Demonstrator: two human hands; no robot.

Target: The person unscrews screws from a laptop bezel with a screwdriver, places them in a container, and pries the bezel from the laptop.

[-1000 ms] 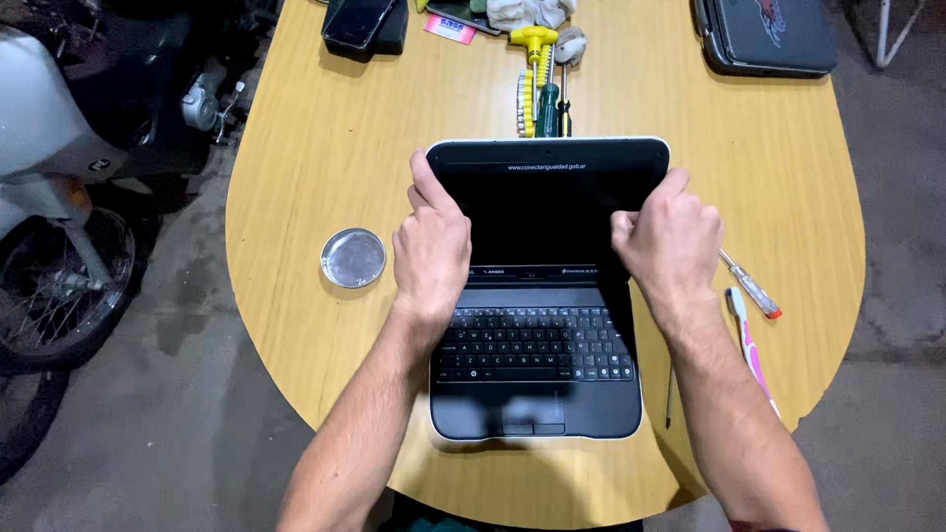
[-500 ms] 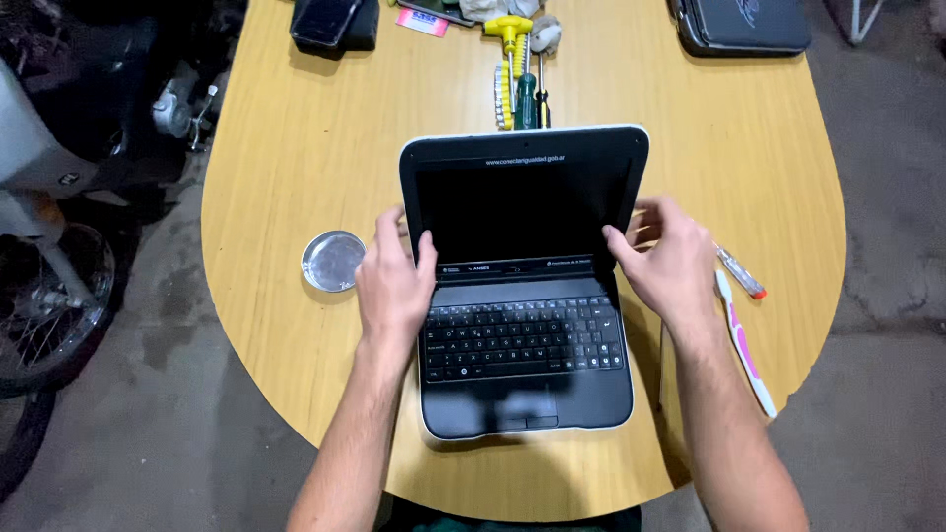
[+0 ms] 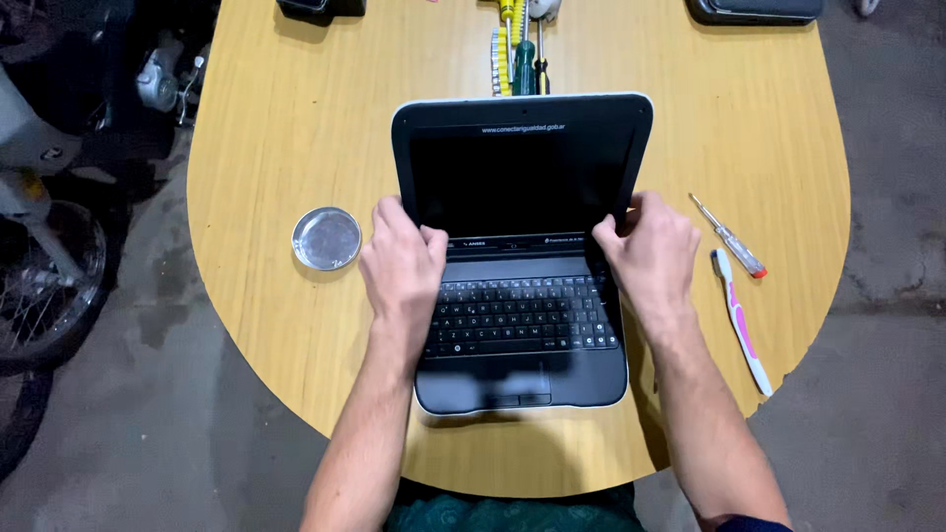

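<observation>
1. While the small black netbook (image 3: 522,256) sits open at the near middle of the wooden table (image 3: 266,148), my left hand (image 3: 402,266) pinches the lower left corner of its dark screen, fingers closed on the bezel.
2. My right hand (image 3: 645,256) clasps the lower right corner the same way.
3. A round metal dish (image 3: 326,237) lies left of it; a screwdriver (image 3: 727,234) and a pink-and-white toothbrush (image 3: 741,320) lie right.

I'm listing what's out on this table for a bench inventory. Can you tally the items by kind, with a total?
Laptop: 1
Round metal dish: 1
Screwdrivers: 3 (one clear-handled, green and yellow above the screen)
Toothbrush: 1
Dark items cut off at the top edge: 2
Total: 8
</observation>
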